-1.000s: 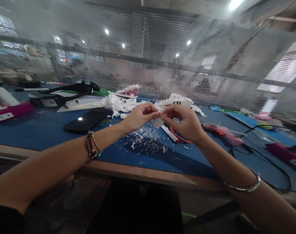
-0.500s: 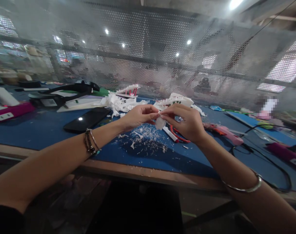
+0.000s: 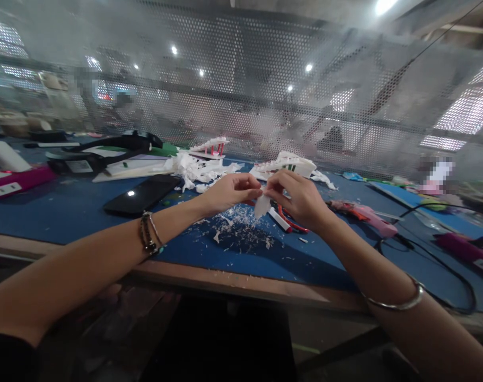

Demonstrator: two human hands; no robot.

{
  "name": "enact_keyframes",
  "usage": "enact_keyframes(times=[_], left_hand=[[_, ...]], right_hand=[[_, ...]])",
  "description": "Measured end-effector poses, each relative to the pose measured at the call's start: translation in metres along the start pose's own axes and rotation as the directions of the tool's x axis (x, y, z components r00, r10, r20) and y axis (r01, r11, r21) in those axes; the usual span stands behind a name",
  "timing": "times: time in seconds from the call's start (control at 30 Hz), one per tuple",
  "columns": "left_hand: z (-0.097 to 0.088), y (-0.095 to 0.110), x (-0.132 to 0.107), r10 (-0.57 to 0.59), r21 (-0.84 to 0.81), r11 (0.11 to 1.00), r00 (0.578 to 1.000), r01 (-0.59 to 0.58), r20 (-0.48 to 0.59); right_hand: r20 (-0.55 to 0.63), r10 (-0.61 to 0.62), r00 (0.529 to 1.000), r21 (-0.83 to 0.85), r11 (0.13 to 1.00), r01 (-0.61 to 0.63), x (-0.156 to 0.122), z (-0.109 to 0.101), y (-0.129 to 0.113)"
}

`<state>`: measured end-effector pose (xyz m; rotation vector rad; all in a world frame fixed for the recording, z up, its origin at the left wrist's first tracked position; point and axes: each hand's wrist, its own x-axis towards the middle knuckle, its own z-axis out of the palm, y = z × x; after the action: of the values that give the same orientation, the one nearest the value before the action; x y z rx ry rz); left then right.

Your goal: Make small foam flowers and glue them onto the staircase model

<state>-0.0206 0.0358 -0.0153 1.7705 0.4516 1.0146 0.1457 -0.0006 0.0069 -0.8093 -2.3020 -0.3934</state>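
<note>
Both my hands meet above the blue mat (image 3: 66, 212) and pinch one small white piece of paper (image 3: 262, 206). My left hand (image 3: 229, 192) grips its upper left edge with closed fingertips. My right hand (image 3: 299, 199) holds it from the right, fingers curled. Below them lies a scatter of small white shreds (image 3: 241, 231). A red-handled cutting tool (image 3: 284, 218) lies on the mat just under my right hand.
A black phone (image 3: 143, 194) lies left of my hands. A heap of white paper scraps (image 3: 197, 168) and small white-and-red models (image 3: 211, 147) sit behind. A black cable (image 3: 436, 260) loops at the right beside pink tools (image 3: 368, 215). A perforated screen (image 3: 265, 90) closes the back.
My hands have sunk slightly toward the mat, and the white piece now hangs lower and more elongated between the fingertips.
</note>
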Motion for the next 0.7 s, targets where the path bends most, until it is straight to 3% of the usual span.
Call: enact_keyframes(times=[0.33, 0.43, 0.7], left_hand=[[0.0026, 0.0011, -0.0045, 0.189, 0.188, 0.965, 0.981, -0.180, -0.033], [0.0011, -0.0003, -0.0044, 0.256, 0.257, 0.935, 0.967, -0.245, -0.009], [-0.0038, -0.0007, -0.0005, 0.251, 0.211, 0.949, 0.967, -0.234, -0.053]], right_hand=[[-0.027, 0.093, 0.995, 0.064, 0.994, -0.091, 0.0010, -0.0003, -0.0034], [-0.044, 0.170, 0.984, 0.155, 0.975, -0.161, 0.0013, 0.0011, -0.0047], [0.041, 0.330, 0.943, 0.526, 0.795, -0.301, 0.0009, 0.0034, -0.0029]])
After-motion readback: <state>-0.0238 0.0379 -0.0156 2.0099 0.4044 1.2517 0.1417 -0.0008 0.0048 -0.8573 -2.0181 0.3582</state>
